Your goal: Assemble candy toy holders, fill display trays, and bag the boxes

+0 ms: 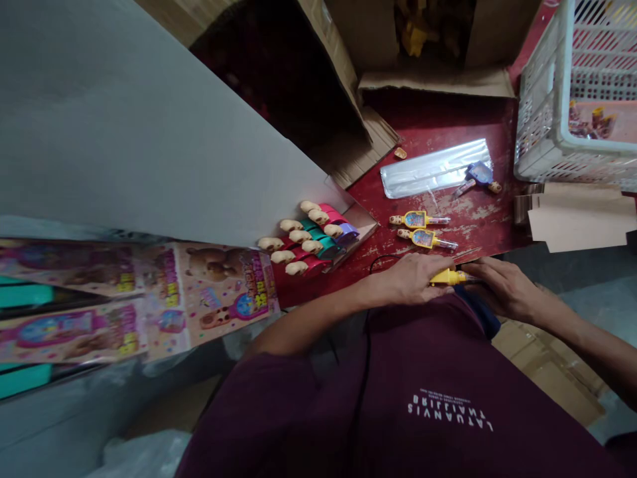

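My left hand [415, 275] is closed round the body of a yellow candy toy [442, 277], close to my shirt. My right hand [500, 282] has its fingers bent at the toy's clear tube [468, 277], whose end they hide. Just beyond, on the red table [361, 265], two similar toys lie side by side: a yellow toy [416, 219] and another yellow toy [424, 238], each with a bear head and a clear tube. Farther off, a blue toy [480, 173] rests across the end of some silvery clear plastic bags [432, 171].
Left of my hands, several bear-headed toys [318, 247] in red, green and purple stand in a box. Printed packaging [223, 292] lies farther left. A white plastic crate [542, 126] and stacked cardboard pieces [582, 216] are at right. Open cartons [438, 83] stand at the back.
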The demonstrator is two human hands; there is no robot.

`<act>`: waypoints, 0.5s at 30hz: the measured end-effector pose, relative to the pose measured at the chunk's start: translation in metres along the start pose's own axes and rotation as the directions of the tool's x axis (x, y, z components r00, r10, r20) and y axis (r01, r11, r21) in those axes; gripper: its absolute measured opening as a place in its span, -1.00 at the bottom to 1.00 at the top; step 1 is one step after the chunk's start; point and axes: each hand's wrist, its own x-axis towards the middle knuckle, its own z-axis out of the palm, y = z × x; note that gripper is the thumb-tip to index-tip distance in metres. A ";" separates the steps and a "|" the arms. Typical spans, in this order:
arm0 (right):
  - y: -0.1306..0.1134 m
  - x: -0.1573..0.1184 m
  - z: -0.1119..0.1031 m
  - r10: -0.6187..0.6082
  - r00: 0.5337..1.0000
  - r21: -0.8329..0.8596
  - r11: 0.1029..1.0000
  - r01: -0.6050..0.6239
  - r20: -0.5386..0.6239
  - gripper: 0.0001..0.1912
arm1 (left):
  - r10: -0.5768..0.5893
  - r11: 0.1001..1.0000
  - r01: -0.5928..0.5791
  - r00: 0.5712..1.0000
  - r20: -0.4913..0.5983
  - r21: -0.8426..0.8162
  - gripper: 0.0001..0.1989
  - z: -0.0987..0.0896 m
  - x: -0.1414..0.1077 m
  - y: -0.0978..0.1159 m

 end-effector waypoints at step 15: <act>-0.012 -0.016 0.022 0.295 0.920 0.350 0.859 -0.374 0.258 -0.65 | -0.079 0.985 0.063 0.992 0.094 0.163 -0.74 0.029 -0.014 0.010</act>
